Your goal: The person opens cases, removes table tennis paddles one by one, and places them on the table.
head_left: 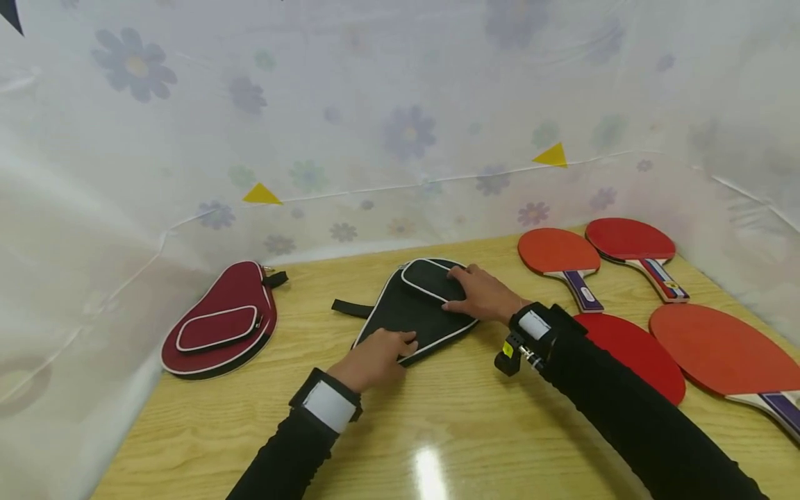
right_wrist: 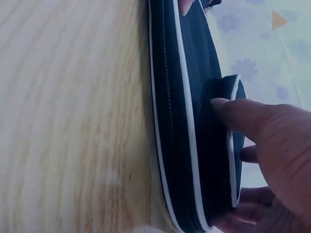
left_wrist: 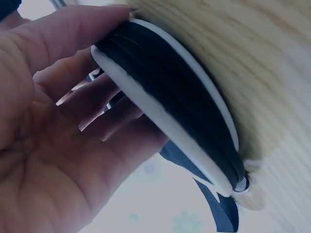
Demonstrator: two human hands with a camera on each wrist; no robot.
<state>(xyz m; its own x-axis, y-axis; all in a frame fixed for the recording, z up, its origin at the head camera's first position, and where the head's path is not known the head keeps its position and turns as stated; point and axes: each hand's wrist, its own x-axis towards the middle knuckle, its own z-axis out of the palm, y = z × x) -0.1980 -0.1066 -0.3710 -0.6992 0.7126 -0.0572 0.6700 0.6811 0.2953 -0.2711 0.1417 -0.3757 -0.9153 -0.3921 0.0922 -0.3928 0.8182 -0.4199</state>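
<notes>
A black table tennis bat case with white piping lies on the table, its narrow end toward me. My left hand holds that narrow end. In the left wrist view, its thumb is at the zipped side and the fingers lie over the top face. Farther up, my right hand grips the raised front pocket on the wide part. The right wrist view shows the thumb against the near side of the pocket and the other fingers around its far side. A black strap sticks out to the left of the case.
At the left lies a dark red bat case with a small pocket. On the right are several red table tennis bats, one partly hidden behind my right forearm. A flowered white sheet hangs behind the wooden table.
</notes>
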